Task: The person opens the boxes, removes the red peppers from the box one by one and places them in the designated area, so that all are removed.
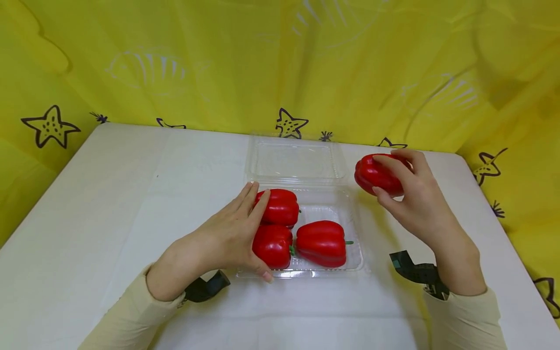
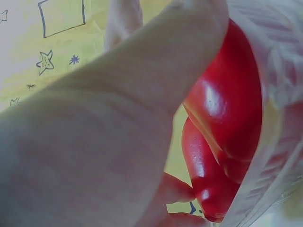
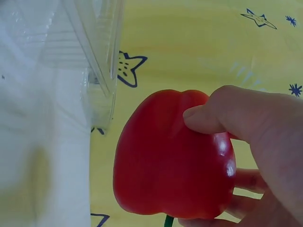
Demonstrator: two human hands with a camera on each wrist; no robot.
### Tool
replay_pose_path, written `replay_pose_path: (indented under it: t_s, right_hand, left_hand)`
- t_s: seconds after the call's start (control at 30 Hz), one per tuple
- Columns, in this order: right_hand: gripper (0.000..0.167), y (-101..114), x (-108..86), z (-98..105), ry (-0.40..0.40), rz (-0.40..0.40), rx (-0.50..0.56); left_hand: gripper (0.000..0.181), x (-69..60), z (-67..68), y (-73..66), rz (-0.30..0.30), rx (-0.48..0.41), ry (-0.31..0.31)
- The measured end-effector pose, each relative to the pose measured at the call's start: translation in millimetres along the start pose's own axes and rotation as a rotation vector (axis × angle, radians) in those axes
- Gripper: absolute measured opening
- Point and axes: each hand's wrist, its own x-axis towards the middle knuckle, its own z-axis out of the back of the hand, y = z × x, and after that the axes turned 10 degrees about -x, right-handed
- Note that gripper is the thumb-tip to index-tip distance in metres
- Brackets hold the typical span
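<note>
Presently, right hand (image 1: 417,197) grips glossy red bell pepper (image 3: 165,161) between thumb and curled fingers, right of clear plastic container (image 1: 321,212); left hand (image 1: 229,238), fingers extended, rests against two red peppers (image 1: 282,206) inside.

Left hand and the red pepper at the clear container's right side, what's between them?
In the head view, the near-left red pepper lies between the left hand and the right-side pepper.

Head view fwd/dn, wrist views close-up
</note>
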Motion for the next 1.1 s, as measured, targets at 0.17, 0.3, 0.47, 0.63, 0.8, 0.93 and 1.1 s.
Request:
replay_pose_path:
  t_s: [0.17,0.3,0.47,0.63,0.8,0.93,1.1]
  right_hand:
    - [0.067,-5,0.5,-1,0.039,-0.017,-0.012]
    - [0.069,-10,0.9,-3,0.088,-0.009,-0.052]
    - [0.068,-17,-0.2,-5,0.116,-0.015,-0.072]
    - [0.062,-24,0.8,-10,0.133,-0.011,-0.073]
    - [0.060,-29,1.7,-14,0.183,-0.045,-0.083]
    - [0.059,-33,2.0,-18,0.257,-0.085,-0.076]
    - [0.058,-35,0.9,-21,0.305,-0.082,-0.065]
  left_hand:
    - [0.141,-0.4,0.6,-0.7,0.009,-0.006,0.005]
    - [0.141,-0.8,0.1,-0.3,0.010,-0.007,0.009]
    - [0.141,0.1,0.9,-1.2,0.000,-0.004,0.007]
    - [0.140,-0.2,0.9,-1.1,0.005,0.000,0.012]
    - [0.140,0.2,0.3,-0.1,0.000,-0.003,0.009]
    - [0.139,0.6,1.0,0.0,-0.011,0.004,0.009]
    - [0.139,-1.7,2.4,0.7,-0.002,0.003,0.020]
